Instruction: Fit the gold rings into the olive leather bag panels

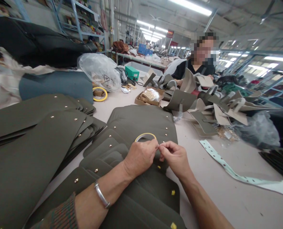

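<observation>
My left hand (141, 157) is closed around a roll of yellow tape (145, 135), whose upper rim shows above the knuckles. My right hand (176, 157) is pinched, its fingertips meeting those of the left; what lies between them is too small to make out. Beneath both hands spread overlapping dark olive panels (141, 117) with rounded corners and small gold-coloured studs (110, 145). Small yellow bits (173, 192) sit along the panels' right side, below my right hand.
More studded panels (36, 136) are stacked at left. A second yellow tape roll (100, 94) lies beyond them, near a plastic bag (100, 71). A cardboard box (149, 96) holds gold-coloured pieces. Bent panels (181, 100) pile up before a co-worker (196, 65). A pale green holed strip (227, 168) lies right.
</observation>
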`<action>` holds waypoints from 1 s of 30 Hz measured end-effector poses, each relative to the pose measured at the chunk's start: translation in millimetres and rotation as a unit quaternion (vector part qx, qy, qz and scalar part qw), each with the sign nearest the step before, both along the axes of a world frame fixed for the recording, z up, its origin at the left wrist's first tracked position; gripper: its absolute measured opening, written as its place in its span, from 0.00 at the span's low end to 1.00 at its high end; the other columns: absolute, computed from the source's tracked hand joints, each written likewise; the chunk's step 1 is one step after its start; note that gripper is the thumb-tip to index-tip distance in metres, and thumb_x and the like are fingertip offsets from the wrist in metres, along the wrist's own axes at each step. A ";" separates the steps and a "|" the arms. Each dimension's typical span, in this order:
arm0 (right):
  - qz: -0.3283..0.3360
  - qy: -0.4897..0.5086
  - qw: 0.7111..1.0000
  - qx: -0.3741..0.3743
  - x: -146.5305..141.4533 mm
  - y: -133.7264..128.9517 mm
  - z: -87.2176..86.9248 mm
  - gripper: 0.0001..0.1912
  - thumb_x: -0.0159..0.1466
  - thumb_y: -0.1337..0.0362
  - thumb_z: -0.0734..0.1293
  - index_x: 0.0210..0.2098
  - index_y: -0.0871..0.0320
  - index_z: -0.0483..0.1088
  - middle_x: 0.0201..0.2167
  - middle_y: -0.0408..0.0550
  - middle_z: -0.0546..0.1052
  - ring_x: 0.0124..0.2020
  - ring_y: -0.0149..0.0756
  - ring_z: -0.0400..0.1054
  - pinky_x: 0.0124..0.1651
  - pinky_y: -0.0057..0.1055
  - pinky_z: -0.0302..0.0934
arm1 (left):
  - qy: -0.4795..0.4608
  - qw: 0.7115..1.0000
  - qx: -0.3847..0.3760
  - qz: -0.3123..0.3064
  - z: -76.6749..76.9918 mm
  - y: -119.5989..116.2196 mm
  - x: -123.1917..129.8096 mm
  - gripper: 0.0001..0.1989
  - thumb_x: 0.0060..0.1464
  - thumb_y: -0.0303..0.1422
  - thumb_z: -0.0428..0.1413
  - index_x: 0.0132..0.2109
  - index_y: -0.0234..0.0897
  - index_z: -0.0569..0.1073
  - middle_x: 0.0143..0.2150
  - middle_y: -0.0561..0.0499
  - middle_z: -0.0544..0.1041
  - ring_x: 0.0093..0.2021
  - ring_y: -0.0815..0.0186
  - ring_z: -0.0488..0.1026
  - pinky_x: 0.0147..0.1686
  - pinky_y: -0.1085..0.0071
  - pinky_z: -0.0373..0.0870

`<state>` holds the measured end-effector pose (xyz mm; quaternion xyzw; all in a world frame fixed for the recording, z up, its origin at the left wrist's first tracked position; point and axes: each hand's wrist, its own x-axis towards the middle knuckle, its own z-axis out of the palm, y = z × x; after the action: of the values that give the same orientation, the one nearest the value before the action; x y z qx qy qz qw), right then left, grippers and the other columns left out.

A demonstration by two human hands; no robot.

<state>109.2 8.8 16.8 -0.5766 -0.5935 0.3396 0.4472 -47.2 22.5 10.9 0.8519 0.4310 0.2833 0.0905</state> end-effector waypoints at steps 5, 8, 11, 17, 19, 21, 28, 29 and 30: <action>0.005 -0.006 1.000 -0.001 0.6 0.0 1.9 0.10 0.57 0.58 0.66 0.25 0.58 0.71 0.15 0.41 0.72 0.17 0.31 0.67 0.23 0.27 0.64 | -0.012 1.000 0.015 0.013 -0.7 -1.5 1.1 0.07 0.62 0.29 0.46 0.35 0.37 0.67 0.30 0.53 0.77 0.30 0.67 0.74 0.28 0.73 0.64; -0.013 -0.155 0.983 0.096 -1.1 -4.6 1.0 0.08 0.58 0.63 0.64 0.26 0.57 0.72 0.21 0.43 0.75 0.21 0.31 0.68 0.28 0.27 0.63 | 0.011 1.000 0.011 0.025 0.1 -1.6 1.1 0.06 0.61 0.28 0.47 0.36 0.37 0.67 0.30 0.52 0.77 0.30 0.65 0.75 0.28 0.72 0.65; -0.038 -0.202 0.969 0.139 -6.8 -7.7 0.3 0.08 0.58 0.64 0.63 0.26 0.57 0.73 0.23 0.44 0.77 0.23 0.32 0.69 0.30 0.27 0.63 | 0.018 0.999 0.013 0.032 0.8 -2.0 1.6 0.07 0.61 0.28 0.46 0.36 0.36 0.67 0.30 0.51 0.77 0.30 0.65 0.75 0.27 0.72 0.65; -0.097 0.006 0.995 -0.028 9.0 9.4 -12.6 0.11 0.54 0.57 0.68 0.26 0.59 0.72 0.17 0.41 0.73 0.16 0.32 0.69 0.20 0.27 0.65 | -0.035 0.998 0.054 0.007 1.6 -7.7 2.1 0.10 0.63 0.28 0.43 0.34 0.36 0.66 0.29 0.52 0.76 0.30 0.68 0.74 0.29 0.73 0.67; -0.121 0.051 0.988 -0.076 25.4 18.7 -19.7 0.15 0.50 0.54 0.71 0.26 0.61 0.72 0.15 0.40 0.72 0.15 0.31 0.68 0.19 0.27 0.65 | -0.024 0.999 0.038 -0.004 1.7 -7.9 2.2 0.10 0.64 0.29 0.43 0.36 0.36 0.66 0.30 0.52 0.76 0.31 0.68 0.74 0.30 0.73 0.67; -0.104 0.085 0.985 -0.109 40.5 25.7 -25.1 0.18 0.48 0.53 0.73 0.28 0.62 0.74 0.17 0.41 0.73 0.15 0.29 0.67 0.20 0.26 0.66 | 0.022 1.000 0.006 -0.002 1.3 -6.3 2.5 0.08 0.64 0.29 0.44 0.39 0.36 0.67 0.32 0.52 0.76 0.33 0.66 0.74 0.30 0.72 0.67; -0.059 0.012 0.994 -0.090 49.9 30.1 -27.7 0.19 0.52 0.50 0.71 0.30 0.62 0.76 0.19 0.42 0.73 0.17 0.27 0.64 0.21 0.25 0.62 | 0.160 0.986 -0.041 -0.026 -0.8 -3.7 5.7 0.07 0.60 0.24 0.46 0.40 0.37 0.68 0.36 0.49 0.74 0.39 0.59 0.70 0.36 0.64 0.69; -0.059 -0.018 0.995 -0.078 47.6 29.8 -27.5 0.19 0.54 0.50 0.70 0.30 0.62 0.76 0.19 0.42 0.73 0.18 0.28 0.64 0.20 0.25 0.61 | 0.164 0.985 -0.041 -0.030 -0.8 -4.1 6.1 0.07 0.60 0.24 0.46 0.40 0.37 0.68 0.38 0.49 0.74 0.40 0.58 0.69 0.37 0.63 0.69; -0.059 -0.052 0.995 -0.064 45.1 29.5 -27.6 0.18 0.55 0.51 0.69 0.30 0.61 0.76 0.19 0.43 0.74 0.19 0.30 0.65 0.21 0.26 0.60 | 0.168 0.984 -0.041 -0.033 -0.7 -4.5 6.5 0.07 0.59 0.24 0.46 0.40 0.37 0.68 0.38 0.48 0.74 0.40 0.58 0.69 0.38 0.63 0.69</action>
<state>154.3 38.4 -10.8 -0.6546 -0.5584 0.3194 0.3970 -40.6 18.0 10.2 0.8965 0.4234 0.1153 0.0608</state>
